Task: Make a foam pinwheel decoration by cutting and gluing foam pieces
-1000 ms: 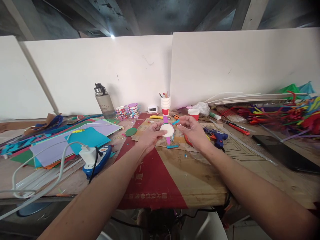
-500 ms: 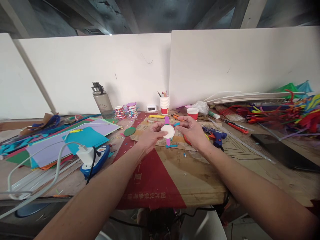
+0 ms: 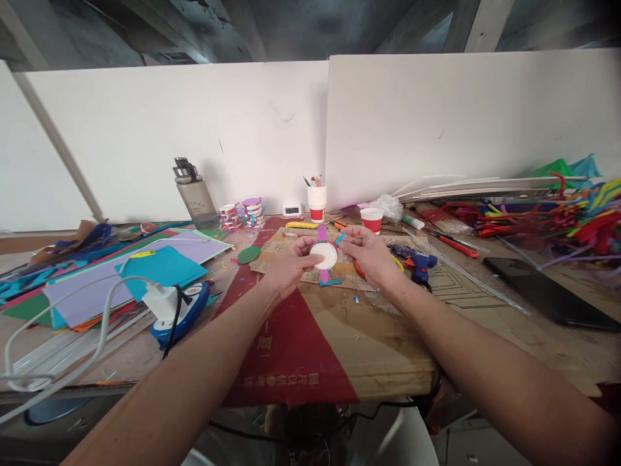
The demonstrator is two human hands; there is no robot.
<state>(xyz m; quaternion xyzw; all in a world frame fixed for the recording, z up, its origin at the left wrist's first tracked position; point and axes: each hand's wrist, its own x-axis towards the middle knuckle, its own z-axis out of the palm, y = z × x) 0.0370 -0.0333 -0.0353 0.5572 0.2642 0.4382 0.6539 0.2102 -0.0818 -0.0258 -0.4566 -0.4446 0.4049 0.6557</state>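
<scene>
My left hand is closed on a round white paper-cup piece, its thumb across the face. A purple strip sticks up from the piece's far edge, and another purple strip points toward me. Beside it, my right hand pinches a small blue strip close to the piece's right edge. Whether the blue strip touches the piece, I cannot tell. Another blue strip lies just below the piece. The fingers behind the piece are hidden.
A hot glue gun lies right of my right hand. Behind stand a red-and-white paper cup, a stack of cups with pens and a white clock. At left are a power strip and coloured paper; at right, a dark phone-like slab.
The blue strip in my right hand has tilted more steeply, its tip now angled up beside the round piece. My left hand keeps its hold. The whole view has shifted slightly.
</scene>
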